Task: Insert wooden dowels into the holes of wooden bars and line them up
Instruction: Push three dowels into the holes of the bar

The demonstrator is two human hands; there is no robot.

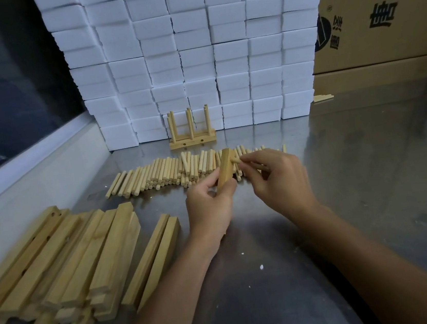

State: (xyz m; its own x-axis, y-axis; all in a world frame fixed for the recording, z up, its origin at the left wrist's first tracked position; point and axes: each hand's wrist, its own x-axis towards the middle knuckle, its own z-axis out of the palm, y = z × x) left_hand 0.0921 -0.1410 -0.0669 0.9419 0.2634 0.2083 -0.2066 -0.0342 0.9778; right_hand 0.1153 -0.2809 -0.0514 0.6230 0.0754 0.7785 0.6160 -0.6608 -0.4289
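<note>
A person's two bare forearms reach in from the bottom of the frame over a shiny metal table (341,159). Near the centre, the left hand (208,205) curls its fingers and thumb around a short wooden bar (225,172), holding it tilted upright above the table. The right hand (279,178), just right of the bar, pinches a wooden dowel (237,160) between thumb and fingertips, with the dowel's tip touching the bar's upper side. Behind the hands, a loose row of dowels (165,174) lies across the middle of the frame. Further back, at the centre, stands a finished bar with upright dowels (191,135), against a wall of stacked white foam blocks (193,51). A pile of wooden bars (66,260) fills the lower left. Cardboard boxes (383,19) stand at the upper right.
</note>
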